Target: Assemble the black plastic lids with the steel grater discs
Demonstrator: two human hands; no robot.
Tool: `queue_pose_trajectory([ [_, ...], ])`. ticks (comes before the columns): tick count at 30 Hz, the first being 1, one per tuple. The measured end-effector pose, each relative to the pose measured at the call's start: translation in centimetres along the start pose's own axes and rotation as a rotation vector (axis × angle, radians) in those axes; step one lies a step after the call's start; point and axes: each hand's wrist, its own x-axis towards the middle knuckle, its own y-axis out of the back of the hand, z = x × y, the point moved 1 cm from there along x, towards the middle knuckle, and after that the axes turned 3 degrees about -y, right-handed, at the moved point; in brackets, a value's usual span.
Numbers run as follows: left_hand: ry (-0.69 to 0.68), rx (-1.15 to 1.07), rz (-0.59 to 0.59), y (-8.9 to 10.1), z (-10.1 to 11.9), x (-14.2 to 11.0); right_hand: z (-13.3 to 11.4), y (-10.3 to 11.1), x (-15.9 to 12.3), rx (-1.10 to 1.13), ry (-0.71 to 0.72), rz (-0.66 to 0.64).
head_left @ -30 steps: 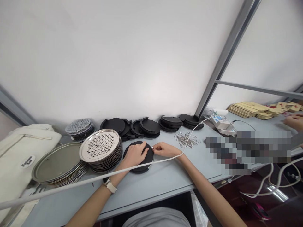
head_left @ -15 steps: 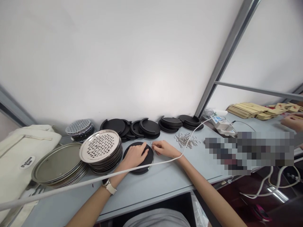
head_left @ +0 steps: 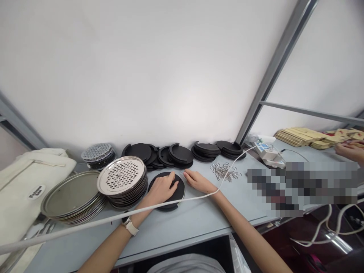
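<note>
A round black disc (head_left: 175,195) lies on the grey table in front of me. My left hand (head_left: 162,188) rests palm-down across the disc, thumb spread from the fingers. Just right of the disc's rim, my right hand (head_left: 200,181) pinches a thin wire hook (head_left: 181,173), whose loop pokes out beyond the fingertips. The fingers cover the rest of the hook. To the right of that hand is a loose pile of metal wire hooks (head_left: 223,172).
Black round trays (head_left: 182,154) line the wall. At left stand punched metal plates (head_left: 121,175), plain round plates (head_left: 69,195) and a white bag (head_left: 21,189). A white cable (head_left: 113,217) crosses in front of my wrists. Another person's hand (head_left: 351,149) is at far right.
My right hand has drawn slightly away from the disc's rim, and more of the wire hook shows. The left hand stays on the disc. The view has shifted a little.
</note>
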Motion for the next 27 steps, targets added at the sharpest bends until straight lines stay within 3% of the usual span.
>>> queue_pose_trajectory([
  [5,-0.005,-0.043,0.063,0.4,0.5,-2.0,0.1,-0.1,-0.2,-0.013,0.038,-0.013],
  [9,0.010,-0.036,0.095,0.0,0.6,-6.3,0.2,-0.4,-0.4,-0.002,0.063,-0.037],
  [13,-0.074,-0.084,0.078,-0.8,0.7,-9.7,0.1,-0.8,-0.4,0.021,0.048,0.011],
  [18,-0.069,-0.072,0.141,-1.3,0.9,-10.4,0.4,-0.9,-1.2,0.016,0.022,0.209],
  [23,-0.100,-0.132,0.121,-1.2,0.7,-10.7,1.0,-0.9,-3.4,0.056,0.036,0.348],
  [27,-0.066,-0.170,0.102,-1.3,0.6,-11.0,1.1,-1.1,-4.3,0.094,0.030,0.355],
])
